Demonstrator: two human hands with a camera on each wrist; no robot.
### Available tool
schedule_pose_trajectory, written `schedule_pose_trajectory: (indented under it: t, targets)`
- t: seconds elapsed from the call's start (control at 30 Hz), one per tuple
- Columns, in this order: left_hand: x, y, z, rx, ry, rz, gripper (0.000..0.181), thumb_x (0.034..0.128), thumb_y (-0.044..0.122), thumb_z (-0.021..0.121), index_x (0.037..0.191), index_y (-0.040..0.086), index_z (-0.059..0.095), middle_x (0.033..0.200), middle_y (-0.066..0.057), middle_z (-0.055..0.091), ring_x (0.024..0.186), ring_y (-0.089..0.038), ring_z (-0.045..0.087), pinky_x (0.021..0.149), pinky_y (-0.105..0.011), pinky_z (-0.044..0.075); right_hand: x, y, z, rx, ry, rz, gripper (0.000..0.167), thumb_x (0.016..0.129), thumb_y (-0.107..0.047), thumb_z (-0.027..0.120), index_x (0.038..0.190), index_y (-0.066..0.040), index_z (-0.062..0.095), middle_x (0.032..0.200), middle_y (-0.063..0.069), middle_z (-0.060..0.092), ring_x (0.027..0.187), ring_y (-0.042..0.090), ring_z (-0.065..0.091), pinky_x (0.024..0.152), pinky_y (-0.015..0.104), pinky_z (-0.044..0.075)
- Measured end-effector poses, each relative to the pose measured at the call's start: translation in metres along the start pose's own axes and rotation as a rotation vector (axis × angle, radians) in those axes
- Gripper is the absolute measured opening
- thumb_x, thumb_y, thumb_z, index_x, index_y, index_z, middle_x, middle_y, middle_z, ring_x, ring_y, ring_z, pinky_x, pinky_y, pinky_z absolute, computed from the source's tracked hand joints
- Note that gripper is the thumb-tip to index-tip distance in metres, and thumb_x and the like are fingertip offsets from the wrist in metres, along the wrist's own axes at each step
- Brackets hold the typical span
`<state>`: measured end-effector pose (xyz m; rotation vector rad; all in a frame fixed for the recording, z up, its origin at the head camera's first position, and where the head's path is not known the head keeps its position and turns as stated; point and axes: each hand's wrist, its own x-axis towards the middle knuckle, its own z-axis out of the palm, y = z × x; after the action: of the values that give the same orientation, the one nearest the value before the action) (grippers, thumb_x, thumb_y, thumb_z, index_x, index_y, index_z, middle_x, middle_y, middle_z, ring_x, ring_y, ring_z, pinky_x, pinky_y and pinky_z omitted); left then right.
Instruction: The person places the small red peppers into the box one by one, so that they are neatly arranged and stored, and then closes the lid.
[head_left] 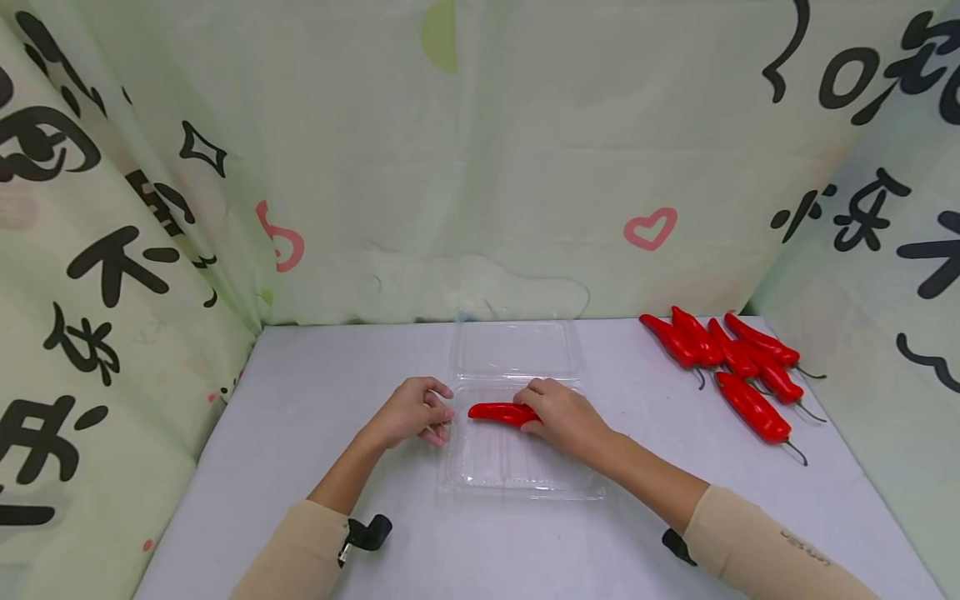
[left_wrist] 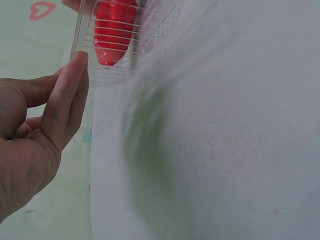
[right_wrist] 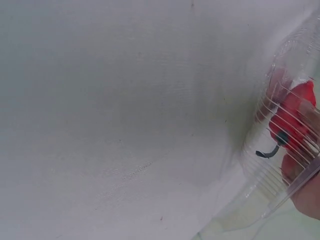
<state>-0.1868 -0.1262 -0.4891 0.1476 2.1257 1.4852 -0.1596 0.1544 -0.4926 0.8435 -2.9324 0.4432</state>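
Chili pepper (head_left: 495, 413), glossy and red, lies between our hands, inside a clear plastic clamshell container (head_left: 483, 471). Our right hand (head_left: 567, 421) grips it near the stem end, while our left hand (head_left: 411, 412), its fingers relaxed, holds nothing at the container's left edge; whether it touches the rim, we cannot tell for certain. We judge that setting the pepper down well calls for a light grip, the tapered body kept level, and a steadying left hand, since the thin plastic could skid. We would also keep the dark, curved stem (right_wrist: 270, 152) clear of the ribbed wall (right_wrist: 262, 177). Beyond our hands, the shallow lid (head_left: 517, 348) lies folded open; beyond and right of our right hand, more smooth, tapered peppers (head_left: 752, 408) cluster on the white, finely textured tabletop (head_left: 300, 450).
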Motion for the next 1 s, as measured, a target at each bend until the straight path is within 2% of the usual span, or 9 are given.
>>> schedule_pose_trajectory:
  t: [0.3,0.6,1.0]
  targets:
    - [-0.0001,0.0011,0.0004,0.007,0.000,-0.004,0.036,0.0961,-0.001,0.068,0.128,-0.008,0.056,0.093,-0.026,0.069,0.060,-0.022,0.071,0.059,-0.034,0.064,0.0008,0.0003,-0.0006,-0.018,0.023,0.003,0.038,0.078,-0.019,0.091,0.112,-0.012,0.075,0.102,0.004,0.068,0.090,0.017,0.062,0.077,0.031,0.062]
    - [0.0000,0.0022,0.0004,0.015,0.005,-0.010,0.035,0.0963,0.000,0.069,0.128,-0.008,0.057,0.093,-0.024,0.070,0.061,-0.022,0.071,0.059,-0.033,0.064,0.0009,0.0008,0.0012,-0.035,0.048,-0.002,0.037,0.078,-0.020,0.091,0.111,-0.014,0.074,0.105,0.005,0.069,0.094,0.020,0.062,0.079,0.032,0.062]
    - [-0.0002,0.0035,0.0012,0.024,0.010,-0.016,0.032,0.0964,0.001,0.069,0.126,-0.005,0.058,0.094,-0.024,0.070,0.061,-0.022,0.071,0.059,-0.033,0.064,0.0013,0.0007,0.0019,-0.057,0.090,-0.001,0.034,0.078,-0.019,0.091,0.108,-0.015,0.075,0.102,0.003,0.072,0.089,0.019,0.063,0.076,0.030,0.062]
